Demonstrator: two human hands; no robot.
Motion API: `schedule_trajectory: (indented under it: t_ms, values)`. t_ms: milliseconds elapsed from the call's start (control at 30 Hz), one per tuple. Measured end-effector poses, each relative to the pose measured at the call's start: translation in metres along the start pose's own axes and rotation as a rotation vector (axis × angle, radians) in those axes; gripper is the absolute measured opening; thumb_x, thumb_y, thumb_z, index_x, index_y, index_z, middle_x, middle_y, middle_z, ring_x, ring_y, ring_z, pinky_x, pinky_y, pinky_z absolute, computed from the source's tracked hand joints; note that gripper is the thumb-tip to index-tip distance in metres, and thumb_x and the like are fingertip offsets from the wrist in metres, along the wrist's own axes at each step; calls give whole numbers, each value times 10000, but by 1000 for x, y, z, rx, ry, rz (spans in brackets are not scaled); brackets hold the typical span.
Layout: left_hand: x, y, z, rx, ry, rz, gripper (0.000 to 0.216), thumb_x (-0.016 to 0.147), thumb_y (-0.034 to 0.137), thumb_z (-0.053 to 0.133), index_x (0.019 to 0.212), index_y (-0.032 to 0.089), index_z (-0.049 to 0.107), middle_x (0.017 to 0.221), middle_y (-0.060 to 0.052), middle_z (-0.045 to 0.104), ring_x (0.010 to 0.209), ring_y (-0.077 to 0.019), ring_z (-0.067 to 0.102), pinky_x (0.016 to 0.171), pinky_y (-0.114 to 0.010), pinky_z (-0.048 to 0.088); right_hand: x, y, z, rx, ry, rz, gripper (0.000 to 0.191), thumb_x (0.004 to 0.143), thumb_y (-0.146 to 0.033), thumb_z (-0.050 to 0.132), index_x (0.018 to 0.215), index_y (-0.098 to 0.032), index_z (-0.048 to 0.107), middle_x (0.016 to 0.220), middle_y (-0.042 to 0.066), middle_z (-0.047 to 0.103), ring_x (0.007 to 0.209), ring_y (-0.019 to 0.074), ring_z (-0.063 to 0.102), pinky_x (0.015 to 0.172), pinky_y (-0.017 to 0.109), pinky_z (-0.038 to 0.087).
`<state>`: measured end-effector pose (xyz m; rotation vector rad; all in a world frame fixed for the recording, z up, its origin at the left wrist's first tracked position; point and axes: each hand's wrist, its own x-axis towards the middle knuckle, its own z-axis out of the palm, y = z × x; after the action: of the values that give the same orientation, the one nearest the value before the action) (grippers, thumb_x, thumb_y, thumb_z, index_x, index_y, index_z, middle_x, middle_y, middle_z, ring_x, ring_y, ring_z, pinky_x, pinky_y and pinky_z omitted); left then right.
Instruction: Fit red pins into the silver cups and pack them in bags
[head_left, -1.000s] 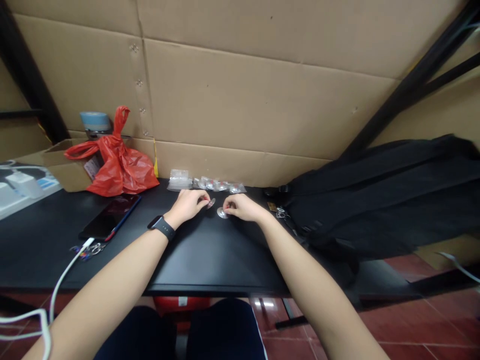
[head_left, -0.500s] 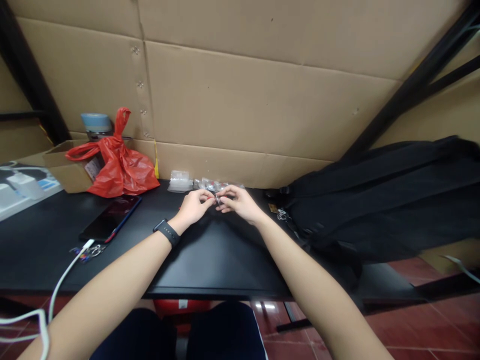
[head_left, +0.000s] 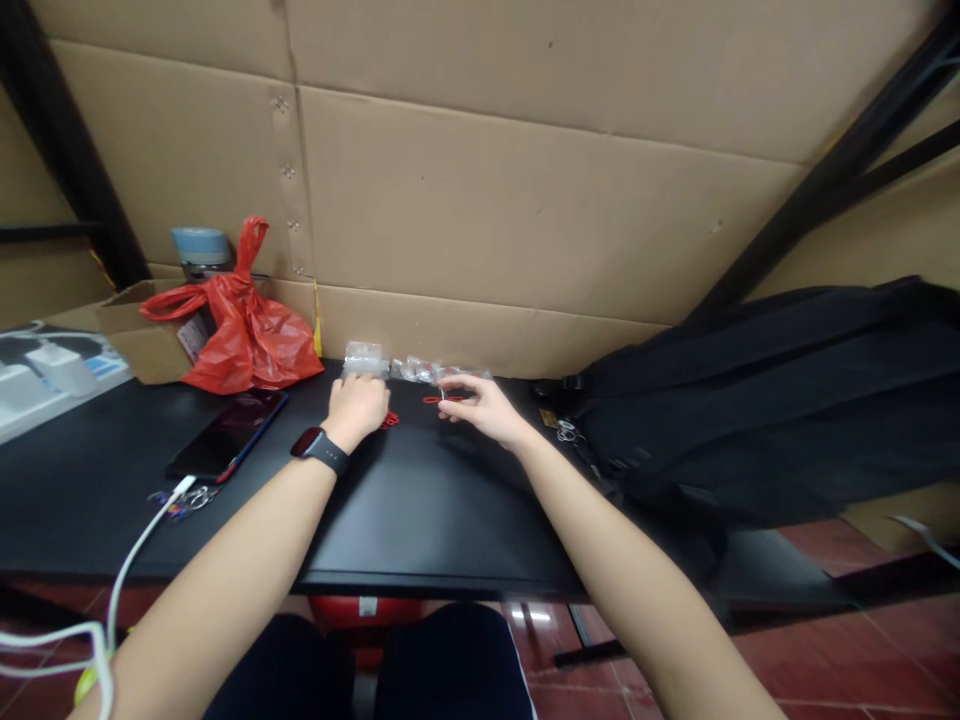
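Note:
My right hand (head_left: 484, 409) pinches a small slim silver piece (head_left: 442, 395) between thumb and fingers, above the black table. A red cord loop (head_left: 430, 400) shows just beside those fingertips; whether it is attached to the silver piece I cannot tell. My left hand (head_left: 358, 408), with a dark watch on the wrist, is at the front of a small clear plastic container (head_left: 365, 354). Its fingers are curled down and close together, and their tips are hidden. More red cord loops (head_left: 390, 420) lie on the table right beside this hand.
Clear plastic packets (head_left: 416, 369) lie along the cardboard wall. A red plastic bag (head_left: 251, 335), an open carton (head_left: 142, 335) and a phone (head_left: 229, 435) on a white cable are to the left. A black backpack (head_left: 765, 400) fills the right side, with keys (head_left: 567, 432) beside it.
My hands were together at a small shiny thing. My left hand has moved away to the left, to the clear container, while the right stays in place with the silver piece.

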<state>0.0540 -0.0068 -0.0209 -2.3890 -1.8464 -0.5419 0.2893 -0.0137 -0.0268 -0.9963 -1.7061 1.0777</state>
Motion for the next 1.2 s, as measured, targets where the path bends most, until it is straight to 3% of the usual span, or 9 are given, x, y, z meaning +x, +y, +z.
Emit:
schedule_trajectory:
  t_ms: [133,233,400,633,900,1200]
  values:
    - [7,-33,7,86,-120,-52,372,925,262,424,1161,212,706,1417,-112,561,1264,-341,484,1007,-513,385,1,3,-3,-31,7,8,465,718,-354,803,1121,-172,660,918,67,720,712,181,726,644,306,604]
    - [13,-45,15,58,-172,-35,425,916,264,414,1273,239,644,1486,-97,494,1310,-339,444,1027,-532,365,1,3,-4,-50,5,18,459,722,-341,798,1124,-168,659,908,65,720,712,178,723,659,305,600]
    - [16,-46,21,35,-180,-3,448,891,258,431,1299,251,616,1431,-112,550,1279,-349,467,1011,-545,369,1,2,-5,-80,-2,20,466,731,-329,789,1146,-164,655,863,59,725,707,181,719,693,322,597]
    - [17,-48,28,56,-160,-1,574,831,180,447,1395,255,525,1577,-63,364,1389,-328,366,1053,-528,352,-1,-1,-4,-113,1,43,456,739,-300,774,1157,-165,651,892,68,729,689,169,711,691,313,582]
    - [26,-58,38,5,-136,14,555,836,196,426,1372,276,548,1523,-42,455,1375,-313,389,1067,-527,338,-1,-2,-4,-109,-13,48,453,730,-297,777,1144,-164,652,875,58,727,673,163,704,682,305,573]
    - [27,-55,33,14,-151,22,563,784,154,459,1321,261,592,1457,-77,528,1314,-331,445,1032,-526,359,-2,-4,-4,-128,-34,50,465,730,-319,776,1150,-164,649,820,43,721,629,152,685,654,300,564]
